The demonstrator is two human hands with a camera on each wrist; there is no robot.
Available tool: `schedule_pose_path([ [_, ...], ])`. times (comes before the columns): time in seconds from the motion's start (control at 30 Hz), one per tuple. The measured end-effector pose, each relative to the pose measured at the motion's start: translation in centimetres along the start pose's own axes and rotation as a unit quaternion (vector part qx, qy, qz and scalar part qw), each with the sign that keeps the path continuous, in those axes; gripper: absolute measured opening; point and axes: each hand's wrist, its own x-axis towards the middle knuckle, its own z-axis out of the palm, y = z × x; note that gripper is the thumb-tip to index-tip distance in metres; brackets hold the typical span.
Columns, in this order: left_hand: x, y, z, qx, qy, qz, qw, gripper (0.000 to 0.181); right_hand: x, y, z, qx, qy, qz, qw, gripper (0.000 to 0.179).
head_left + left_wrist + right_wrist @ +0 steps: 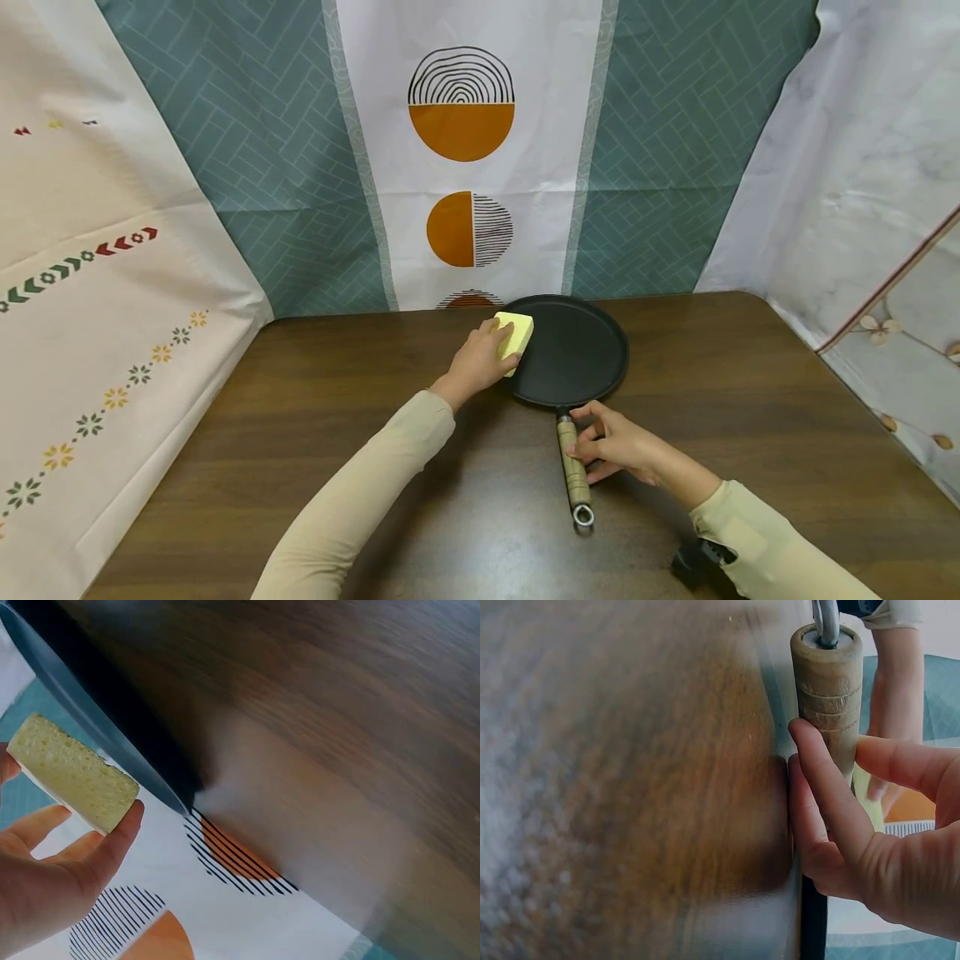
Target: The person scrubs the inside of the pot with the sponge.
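Observation:
A round black flat pan (pixel 573 350) lies at the far side of the table, its wooden handle (pixel 572 467) pointing toward me and ending in a metal ring. My left hand (pixel 483 357) pinches a yellow sponge (pixel 517 333) at the pan's left edge. In the left wrist view the sponge (pixel 79 772) sits between thumb and fingers, beside the pan's rim (pixel 112 735). My right hand (pixel 618 446) holds the handle from its right side. The right wrist view shows the thumb and fingers on either side of the wooden handle (pixel 829 697).
The brown wooden table (pixel 337 392) carries the pan. A patterned teal and white cloth (pixel 277 150) hangs behind it, with light cloths on the left (pixel 112 333) and right (pixel 855 208). A black device (pixel 697 560) is at the right wrist.

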Motion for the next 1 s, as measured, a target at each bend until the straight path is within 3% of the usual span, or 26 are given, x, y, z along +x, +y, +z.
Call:
schedule_pose_path([
  [0.37, 1.0, 2.0, 2.2, 0.015, -0.038, 0.021, 0.9989, 0.059, 0.1, 0.1, 0.1, 0.003, -0.001, -0.001, 1.0, 0.06],
  [0.6, 1.4, 2.4, 3.3, 0.043, -0.063, 0.032, 0.9966, 0.058, 0.2, 0.1, 0.0, -0.002, 0.0, 0.005, 1.0, 0.06],
  [1.0, 1.6, 2.7, 3.8, 0.066, -0.077, 0.046, 0.9938, 0.053, 0.2, 0.1, -0.1, -0.004, -0.002, 0.008, 1.0, 0.06],
])
